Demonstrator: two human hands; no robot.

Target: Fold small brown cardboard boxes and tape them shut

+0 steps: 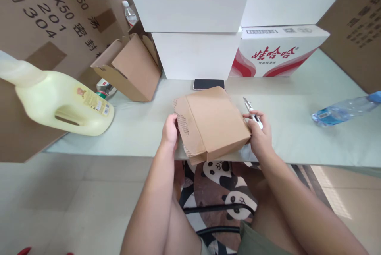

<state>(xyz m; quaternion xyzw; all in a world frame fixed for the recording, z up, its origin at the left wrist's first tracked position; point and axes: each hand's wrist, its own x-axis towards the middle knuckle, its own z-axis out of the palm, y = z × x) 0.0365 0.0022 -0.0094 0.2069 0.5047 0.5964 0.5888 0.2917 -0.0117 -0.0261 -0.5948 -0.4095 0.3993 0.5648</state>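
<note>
A brown cardboard box (218, 122) rests at the front edge of the table, slightly turned, with a ragged, torn flap along its left side. My left hand (170, 131) is closed on that flap, thumb at the edge and the other fingers hidden beneath. At the box's right corner, my right hand (260, 134) grips a white utility knife (248, 106), its tip pointing away from me. Some fingers of this hand also touch the box corner. Just behind the box lies a dark-screened phone (208, 84).
Left stand an open cardboard box (135, 68) and a big pale-yellow jug (68, 100). A water bottle (342, 110) lies on the right. White boxes (193, 54) and a red-and-white carton (276, 54) line the back of the pale green tabletop (285, 116).
</note>
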